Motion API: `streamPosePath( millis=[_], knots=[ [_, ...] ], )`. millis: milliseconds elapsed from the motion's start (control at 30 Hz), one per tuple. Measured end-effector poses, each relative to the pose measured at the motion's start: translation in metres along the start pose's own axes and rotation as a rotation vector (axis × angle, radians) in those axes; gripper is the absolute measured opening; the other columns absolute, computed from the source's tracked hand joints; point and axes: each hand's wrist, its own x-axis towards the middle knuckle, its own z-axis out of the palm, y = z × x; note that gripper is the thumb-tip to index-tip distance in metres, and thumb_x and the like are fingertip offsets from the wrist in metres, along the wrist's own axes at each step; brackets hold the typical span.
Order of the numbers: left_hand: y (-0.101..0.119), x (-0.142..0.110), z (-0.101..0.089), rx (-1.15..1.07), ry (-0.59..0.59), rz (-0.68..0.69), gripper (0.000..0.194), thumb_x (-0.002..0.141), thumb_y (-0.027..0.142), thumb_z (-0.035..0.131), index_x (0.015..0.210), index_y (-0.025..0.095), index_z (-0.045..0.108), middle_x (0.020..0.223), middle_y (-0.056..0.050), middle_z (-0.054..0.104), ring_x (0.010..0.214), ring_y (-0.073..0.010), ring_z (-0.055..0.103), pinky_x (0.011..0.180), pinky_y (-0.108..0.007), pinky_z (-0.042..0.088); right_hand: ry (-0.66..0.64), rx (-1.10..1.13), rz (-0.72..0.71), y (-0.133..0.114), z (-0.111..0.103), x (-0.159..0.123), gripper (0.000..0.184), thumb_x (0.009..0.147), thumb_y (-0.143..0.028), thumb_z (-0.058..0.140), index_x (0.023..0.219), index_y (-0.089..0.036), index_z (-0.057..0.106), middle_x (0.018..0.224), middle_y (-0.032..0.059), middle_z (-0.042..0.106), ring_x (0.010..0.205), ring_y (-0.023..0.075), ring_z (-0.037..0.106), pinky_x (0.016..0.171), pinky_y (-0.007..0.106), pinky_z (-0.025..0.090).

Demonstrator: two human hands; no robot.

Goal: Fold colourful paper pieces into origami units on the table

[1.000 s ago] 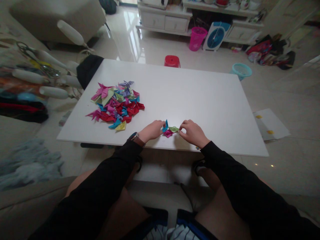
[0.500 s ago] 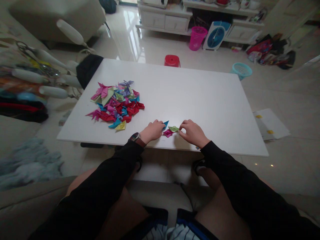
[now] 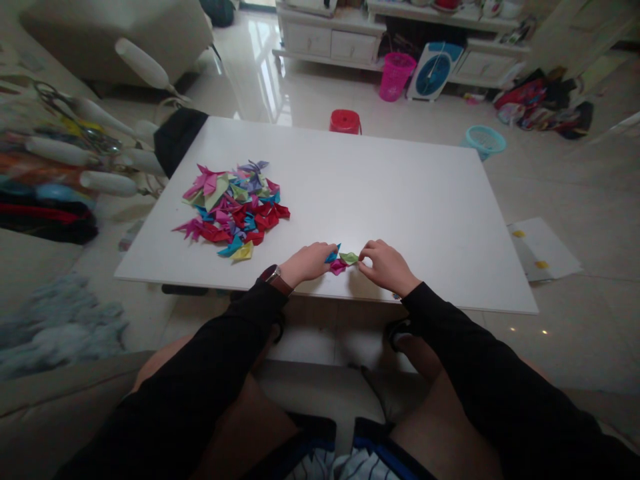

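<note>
Near the front edge of the white table (image 3: 400,200), three small folded-paper pieces sit close together between my hands. My left hand (image 3: 311,260), with a watch on its wrist, has its fingers closed on the blue origami piece (image 3: 333,255), which is partly covered by the fingertips. My right hand (image 3: 383,261) pinches the right tip of the green origami piece (image 3: 349,258) between thumb and forefinger. Just below these lies a magenta origami piece (image 3: 338,267), touching or nearly touching both.
A pile of many-coloured origami pieces (image 3: 235,207) covers the table's left part. Past the far edge stands a red stool (image 3: 345,121); a light-blue basket (image 3: 484,140) is beyond the far right corner. A lamp-like fixture (image 3: 100,150) with white shades stands at the left.
My left fingers have shifted slightly, and more of the blue piece shows beside the green and magenta ones. My right hand keeps its pinch almost unmoved.
</note>
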Motion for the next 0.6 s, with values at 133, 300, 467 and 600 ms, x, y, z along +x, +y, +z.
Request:
streamPosePath(
  millis=[133, 300, 467, 600],
  knots=[
    [-0.023, -0.002, -0.014, 0.067, 0.092, -0.17, 0.041, 0.093, 0.026, 0.052, 0.132, 0.014, 0.06, 0.129, -0.016, 0.066, 0.121, -0.0286, 0.06, 0.103, -0.039, 0.049, 0.006, 0.01, -0.003, 0.0, 0.0, -0.001, 0.015, 0.094, -0.025, 0.063, 0.088, -0.019, 0.075, 0.099, 0.0097, 0.072, 0.097, 0.0254, 0.06, 0.08, 0.036, 0.045],
    [-0.06, -0.013, -0.033, 0.201, 0.143, -0.575, 0.053, 0.093, 0.04, 0.051, 0.136, 0.01, 0.059, 0.15, -0.022, 0.051, 0.139, -0.0405, 0.044, 0.108, -0.054, 0.045, 0.011, 0.025, -0.001, 0.004, 0.0, -0.002, 0.014, 0.094, -0.026, 0.063, 0.088, -0.02, 0.075, 0.099, 0.0096, 0.071, 0.097, 0.0251, 0.059, 0.079, 0.036, 0.045],
    [-0.074, -0.022, -0.037, 0.14, 0.014, -0.77, 0.057, 0.093, 0.045, 0.05, 0.139, 0.013, 0.059, 0.155, -0.021, 0.047, 0.146, -0.0449, 0.036, 0.114, -0.061, 0.038, 0.01, 0.024, -0.002, 0.006, 0.001, -0.003, 0.015, 0.094, -0.026, 0.063, 0.088, -0.019, 0.075, 0.099, 0.0095, 0.071, 0.097, 0.025, 0.059, 0.08, 0.036, 0.045],
    [-0.075, -0.022, -0.037, 0.128, -0.007, -0.754, 0.058, 0.093, 0.045, 0.05, 0.141, 0.013, 0.057, 0.156, -0.021, 0.047, 0.145, -0.0448, 0.037, 0.114, -0.063, 0.037, 0.013, 0.021, 0.002, 0.005, 0.0, -0.004, 0.014, 0.093, -0.026, 0.063, 0.089, -0.019, 0.074, 0.099, 0.0092, 0.071, 0.097, 0.0244, 0.059, 0.08, 0.036, 0.045]
  ],
)
